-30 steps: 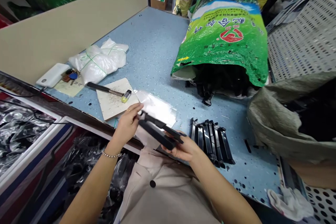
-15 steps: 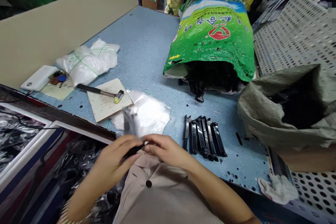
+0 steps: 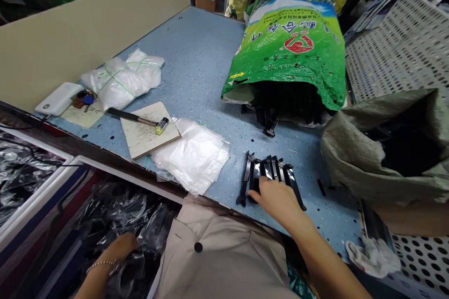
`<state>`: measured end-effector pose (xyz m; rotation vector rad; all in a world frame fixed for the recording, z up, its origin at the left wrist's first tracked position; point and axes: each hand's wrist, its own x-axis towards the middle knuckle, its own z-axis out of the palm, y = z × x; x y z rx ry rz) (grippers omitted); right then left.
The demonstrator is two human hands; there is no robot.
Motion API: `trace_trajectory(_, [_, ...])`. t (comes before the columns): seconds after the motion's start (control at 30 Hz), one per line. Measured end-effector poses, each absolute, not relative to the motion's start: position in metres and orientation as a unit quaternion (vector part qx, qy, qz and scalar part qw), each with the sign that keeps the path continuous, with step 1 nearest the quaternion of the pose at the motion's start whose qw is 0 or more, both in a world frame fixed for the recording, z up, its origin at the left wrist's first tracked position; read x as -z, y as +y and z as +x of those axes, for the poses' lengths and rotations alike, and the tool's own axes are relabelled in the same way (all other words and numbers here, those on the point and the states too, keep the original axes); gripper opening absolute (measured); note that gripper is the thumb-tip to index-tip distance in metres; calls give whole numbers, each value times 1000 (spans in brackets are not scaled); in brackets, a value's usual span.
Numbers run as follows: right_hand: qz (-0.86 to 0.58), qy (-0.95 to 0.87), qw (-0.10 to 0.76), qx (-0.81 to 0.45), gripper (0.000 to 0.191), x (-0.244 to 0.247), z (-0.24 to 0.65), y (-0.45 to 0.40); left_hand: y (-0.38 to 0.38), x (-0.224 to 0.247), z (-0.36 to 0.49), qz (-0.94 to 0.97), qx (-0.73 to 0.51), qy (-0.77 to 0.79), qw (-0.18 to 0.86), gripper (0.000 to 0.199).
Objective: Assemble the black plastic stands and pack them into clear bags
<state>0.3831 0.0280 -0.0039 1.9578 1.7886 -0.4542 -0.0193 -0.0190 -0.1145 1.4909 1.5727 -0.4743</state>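
My right hand (image 3: 277, 196) is over the near part of a row of several glossy black plastic pieces (image 3: 266, 168) on the blue table; its fingers are bent down onto them, and what they grip is hidden. Low on the left, my left hand (image 3: 125, 245) reaches into a bin of clear bags with dark contents (image 3: 112, 210); its fingers are hidden among them. Flat clear plastic bags (image 3: 196, 152) lie by the table's near edge. A green printed sack (image 3: 287, 56) lies with its mouth toward me, black pieces inside.
On the blue table (image 3: 199, 51), a hammer (image 3: 128, 115) rests on a board (image 3: 147, 142). Tied plastic bundles (image 3: 122, 79) and a white device (image 3: 59, 99) lie left. An open grey-green sack (image 3: 347, 149) and a white glove (image 3: 373, 257) are at the right.
My hands have moved apart from the table's near edge. The left went down into the bin and the right moved over to the black pieces. The view has shifted slightly.
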Motion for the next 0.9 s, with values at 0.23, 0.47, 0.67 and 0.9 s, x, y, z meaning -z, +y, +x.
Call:
trace_trajectory(0.23, [728, 630, 173, 208, 24, 13, 374, 28, 85, 47, 111, 704, -211, 564, 376, 25])
trace_trajectory(0.47, [705, 535, -123, 449, 35, 24, 400, 16, 131, 57, 144, 694, -274, 566, 350, 17])
trace_trajectory(0.67, [505, 321, -386, 702, 39, 37, 370, 45, 136, 42, 124, 497, -316, 570, 573, 24])
trace_trajectory(0.9, [394, 208, -432, 784, 38, 35, 318, 90, 131, 43, 130, 400, -418, 573, 580, 26])
